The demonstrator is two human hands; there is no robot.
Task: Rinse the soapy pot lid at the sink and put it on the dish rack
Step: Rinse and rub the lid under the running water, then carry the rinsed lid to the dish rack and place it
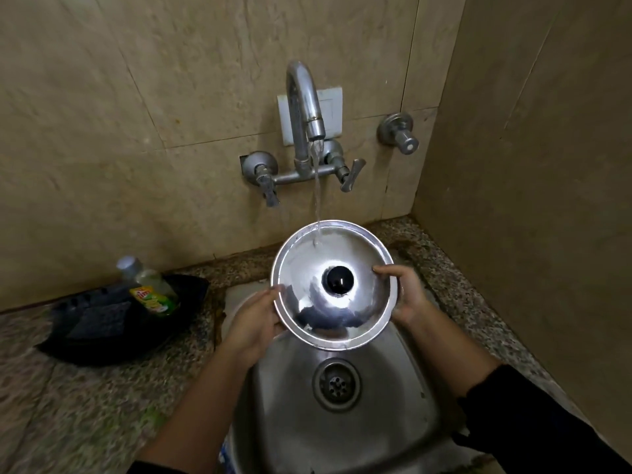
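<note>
— Start with the fingers. What are they doing?

— The left hand (254, 319) is curled around the near-left edge of the round, shiny stainless-steel pot lid (333, 285). Its thumb tip lies on the lid's top face just inside the rim, and the other fingers go under the lid, out of sight. The right hand (407, 295) clasps the right edge in the same way: thumb on top pointing in toward the middle, fingers wrapped behind the rim. So each hand is closed on the rim, pinching it between thumb and fingers.

— And the lid sits between them?

— Yes, held up between the two hands, top face toward us, tilted so the far edge stands higher. Its black round knob (338, 279) lies in the centre, between the two thumbs and touched by neither.

— Water?

— A thin stream (317, 196) drops from the curved chrome wall tap (302, 107) and strikes the lid near its far rim, well away from both thumbs.

— What is underneath?

— The steel sink basin (393, 405), with its round drain (337, 383) below the lid's near edge. Dark sleeves (533, 415) are pushed up both forearms.

— Anything off to the side?

— On the speckled granite counter (68, 388), left of the sink, rests a black plastic dish rack (102, 319). A clear bottle of green dish liquid (154, 292) leans in its right end. The lid is well apart from the rack.
</note>
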